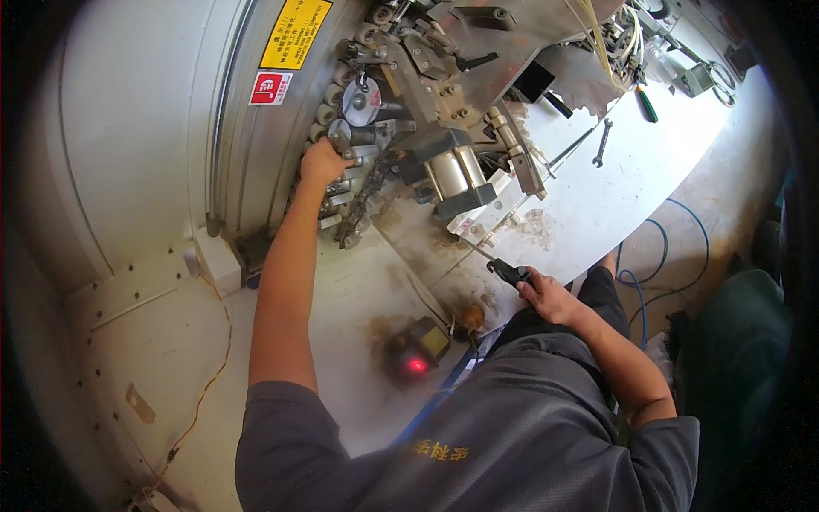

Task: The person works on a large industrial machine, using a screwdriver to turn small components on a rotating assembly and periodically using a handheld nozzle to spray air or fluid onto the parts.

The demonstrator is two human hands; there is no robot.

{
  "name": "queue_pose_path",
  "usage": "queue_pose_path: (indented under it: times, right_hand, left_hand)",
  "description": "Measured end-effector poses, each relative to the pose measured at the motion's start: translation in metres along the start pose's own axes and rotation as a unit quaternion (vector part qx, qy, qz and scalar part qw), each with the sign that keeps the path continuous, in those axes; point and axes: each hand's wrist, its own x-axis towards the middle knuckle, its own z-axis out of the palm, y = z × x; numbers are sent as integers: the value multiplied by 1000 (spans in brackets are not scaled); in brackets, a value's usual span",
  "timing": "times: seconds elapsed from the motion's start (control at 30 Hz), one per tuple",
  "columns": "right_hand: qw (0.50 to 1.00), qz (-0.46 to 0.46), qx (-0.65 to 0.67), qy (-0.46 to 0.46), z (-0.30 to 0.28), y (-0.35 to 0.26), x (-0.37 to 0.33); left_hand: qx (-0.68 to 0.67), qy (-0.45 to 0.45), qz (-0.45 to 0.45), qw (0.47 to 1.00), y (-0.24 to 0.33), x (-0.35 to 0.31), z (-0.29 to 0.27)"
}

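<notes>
Clearly, I have the right hand [546,299] closed around a black-handled tool [510,273], its thin rod pointing toward the metal machine [456,175]; the left hand [324,164] is at the machine's metal fittings [341,199], its finger closure I cannot tell. Farther out, a wrench [603,143] lies on the white tabletop [636,200].

The near shirt [529,418] is matt cloth, and the black tool [510,273] looks like dull plastic; farther off, the cylinder [454,173] is smooth, glossy metal, the wrench [603,143] plain metal, and the white table [653,166] smooth and glossy, with matt, rough-looking brown grime [535,224]
</notes>
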Motion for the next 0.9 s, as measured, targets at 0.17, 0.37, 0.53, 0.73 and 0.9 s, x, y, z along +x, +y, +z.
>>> queue_pose_path:
  times: [0.17,0.37,0.53,0.73,0.9]
  right_hand:
    - [1000,5,-9,5,0,-4,-2]
    - [999,-2,-22,24,-1,-1,-5]
    - [999,2,-27,21,0,1,-5]
    - [1000,-1,-17,24,2,0,-4]
    - [1000,13,-14,-8,0,-1,-3]
  left_hand:
    - [-111,-54,-25,992,-11,6,-9]
    - [9,-14,-55,998,11,-4,0]
    - [10,1,-60,998,9,-7,3]
    - [18,14,-58,998,14,-8,4]
    - [-20,-13,-22,999,-11,5,4]
